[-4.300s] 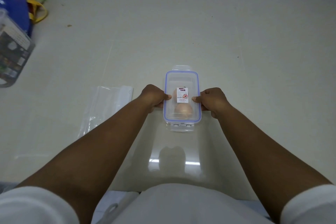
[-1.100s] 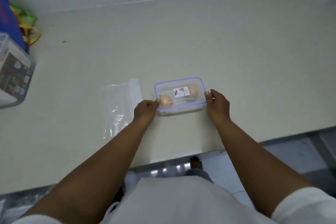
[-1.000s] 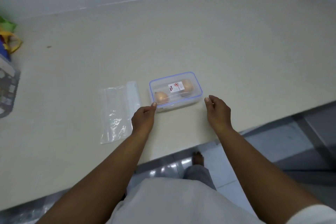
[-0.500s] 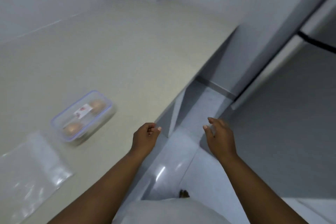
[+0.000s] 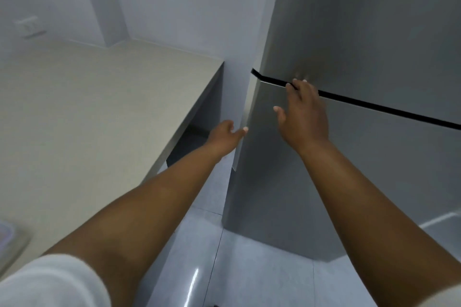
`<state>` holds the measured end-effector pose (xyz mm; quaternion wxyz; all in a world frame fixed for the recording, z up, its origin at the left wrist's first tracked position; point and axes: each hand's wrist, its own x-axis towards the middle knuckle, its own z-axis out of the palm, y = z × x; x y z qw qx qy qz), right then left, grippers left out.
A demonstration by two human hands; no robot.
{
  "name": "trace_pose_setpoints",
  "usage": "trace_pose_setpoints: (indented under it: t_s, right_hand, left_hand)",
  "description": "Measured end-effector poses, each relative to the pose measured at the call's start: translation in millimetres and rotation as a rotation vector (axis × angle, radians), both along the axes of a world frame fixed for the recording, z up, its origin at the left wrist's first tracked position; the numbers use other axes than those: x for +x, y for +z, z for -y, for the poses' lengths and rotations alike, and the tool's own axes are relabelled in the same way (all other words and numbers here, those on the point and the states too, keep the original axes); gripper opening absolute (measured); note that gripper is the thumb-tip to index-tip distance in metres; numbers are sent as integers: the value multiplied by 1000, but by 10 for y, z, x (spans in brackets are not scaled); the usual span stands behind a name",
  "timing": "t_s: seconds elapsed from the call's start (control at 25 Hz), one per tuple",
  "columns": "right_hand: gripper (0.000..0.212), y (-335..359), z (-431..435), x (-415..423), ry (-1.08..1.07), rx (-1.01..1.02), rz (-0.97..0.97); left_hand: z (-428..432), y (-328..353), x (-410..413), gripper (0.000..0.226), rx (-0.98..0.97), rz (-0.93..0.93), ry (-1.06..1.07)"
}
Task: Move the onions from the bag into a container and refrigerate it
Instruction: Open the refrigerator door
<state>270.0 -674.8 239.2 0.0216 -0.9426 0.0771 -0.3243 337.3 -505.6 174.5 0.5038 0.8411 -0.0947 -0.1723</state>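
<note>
A tall grey refrigerator [image 5: 374,32] fills the right side, its doors shut, with a dark gap between the upper and lower door. My right hand [image 5: 301,112] is spread open against the lower door [image 5: 374,169], fingertips at that gap. My left hand [image 5: 224,134] is open and reaches toward the left edge of the lower door, holding nothing. Only a blurred corner of the lidded container [image 5: 7,234] shows at the far left on the counter. The onions and the bag are out of view.
The beige counter [image 5: 99,112] runs along the left and ends just short of the refrigerator, with a dark space beneath its end. A white wall [image 5: 174,0] with a socket stands behind. Glossy pale floor tiles [image 5: 249,269] lie below.
I have turned right from the counter to the refrigerator. Both hands let go of the container, which stays on the counter, and have risen to the lower door.
</note>
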Motion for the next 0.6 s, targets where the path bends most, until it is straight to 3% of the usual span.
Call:
trace_pose_setpoints:
  t_s: [0.12,0.32,0.6]
  right_hand:
    - [53,-28,105,78,9,-45,-28]
    - [67,-113,105,155,-7,-53,-78]
    - [70,-114,79,186,-52,-76,-81]
  left_hand:
    - [349,163,206,73,37,57,7]
    - [650,124,236,45,13,191,17]
    - [617,-129,468,51,-67,79,41]
